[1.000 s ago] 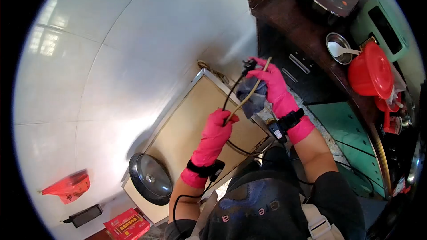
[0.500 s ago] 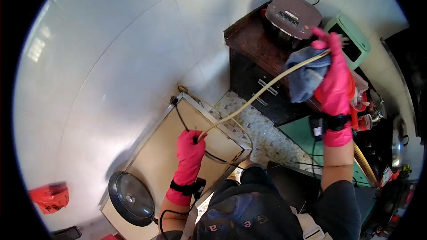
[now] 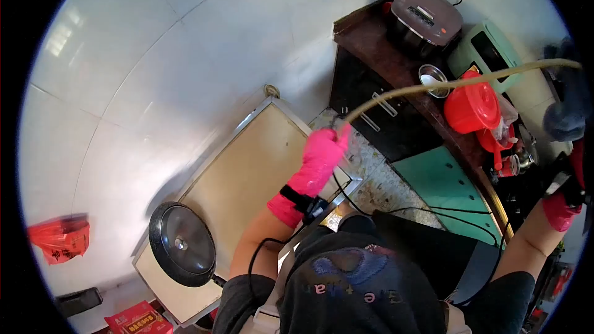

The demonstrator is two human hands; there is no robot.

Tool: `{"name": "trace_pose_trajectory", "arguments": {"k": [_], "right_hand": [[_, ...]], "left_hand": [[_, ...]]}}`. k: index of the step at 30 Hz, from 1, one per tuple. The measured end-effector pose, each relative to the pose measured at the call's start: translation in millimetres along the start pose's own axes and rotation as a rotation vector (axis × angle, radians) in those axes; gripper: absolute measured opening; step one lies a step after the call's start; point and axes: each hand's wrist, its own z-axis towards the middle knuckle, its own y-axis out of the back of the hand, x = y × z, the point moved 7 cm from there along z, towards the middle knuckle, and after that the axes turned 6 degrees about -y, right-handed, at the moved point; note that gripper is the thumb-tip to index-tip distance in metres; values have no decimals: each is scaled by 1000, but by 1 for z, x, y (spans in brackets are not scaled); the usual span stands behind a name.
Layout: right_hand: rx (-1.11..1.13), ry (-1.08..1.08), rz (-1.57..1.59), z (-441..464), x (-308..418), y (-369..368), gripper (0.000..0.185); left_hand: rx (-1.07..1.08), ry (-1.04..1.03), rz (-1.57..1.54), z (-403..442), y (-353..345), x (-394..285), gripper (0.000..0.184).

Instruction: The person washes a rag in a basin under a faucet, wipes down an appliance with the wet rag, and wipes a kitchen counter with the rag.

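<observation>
My left hand [image 3: 325, 150], in a pink rubber glove, is closed around a beige cord [image 3: 402, 93] above the right corner of the light tabletop [image 3: 247, 154]. From there the cord arcs up and across to the right edge of view. My right hand [image 3: 569, 192], also gloved in pink, is at the far right; its fingers are mostly hidden by a dark blue-grey cloth [image 3: 566, 117] and the dark image border. The cord's far end runs in behind that cloth. A short black cable piece shows beside my left fingers.
A lidded black pan [image 3: 182, 244] lies on the tabletop's lower left. Along the right counter [image 3: 377, 49] stand a rice cooker [image 3: 427, 18], a green appliance [image 3: 486, 52], a metal bowl [image 3: 433, 80] and a red pot [image 3: 471, 106]. A red bag [image 3: 60, 239] hangs on the wall.
My right hand has swung far to the right with the cloth, stretching the beige cord across the counter. My left hand has moved right and up, from mid-table to the table's corner.
</observation>
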Motion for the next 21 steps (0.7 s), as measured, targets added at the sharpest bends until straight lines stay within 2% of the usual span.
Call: {"name": "trace_pose_trajectory", "arguments": {"k": [1, 2, 3, 4, 6, 8, 11, 12, 13, 14, 16, 17, 18, 19, 20, 21], "right_hand": [[3, -7, 6, 0, -1, 1, 41], [6, -27, 15, 0, -5, 0, 41], [11, -58, 32, -1, -11, -1, 40], [20, -101, 59, 1, -19, -3, 40], [37, -211, 138, 0, -43, -10, 39], [62, -359, 248, -8, -73, -26, 38], [176, -643, 519, -55, -135, -77, 35], [226, -744, 627, -79, -154, -99, 33], [267, -850, 725, -103, -173, -120, 32], [183, -927, 660, -129, -174, -140, 31], [378, -924, 798, -182, -204, -182, 28], [419, -934, 718, -211, -203, -201, 27], [521, -877, 631, -236, -196, -219, 29], [678, -1048, 702, -276, -202, -244, 29], [803, -1052, 727, -301, -194, -265, 30], [936, -1092, 742, -343, -217, -291, 30]], "left_hand": [[-41, 187, -276, -8, 26, -9, 61], [-136, 110, -354, 6, 34, 16, 62], [-242, 57, -499, -10, 78, -26, 63], [-344, 125, -632, -11, 99, -25, 64], [-535, 81, -536, -24, 150, -25, 63], [-779, 13, -624, -51, 198, -28, 60], [-1025, -82, -632, -87, 258, -1, 54], [-1073, 56, -608, -105, 273, 2, 52], [-1125, 77, -645, -115, 286, 13, 53], [-1179, 99, -681, -123, 299, 25, 53], [-1193, 137, -638, -134, 324, 57, 57], [-1188, 175, -609, -141, 330, 66, 61], [-1183, 192, -532, -143, 327, 59, 56], [-1129, 182, -516, -144, 327, 64, 52], [-1072, 173, -502, -144, 325, 69, 48], [-1091, 141, -458, -153, 319, 59, 37]]}}
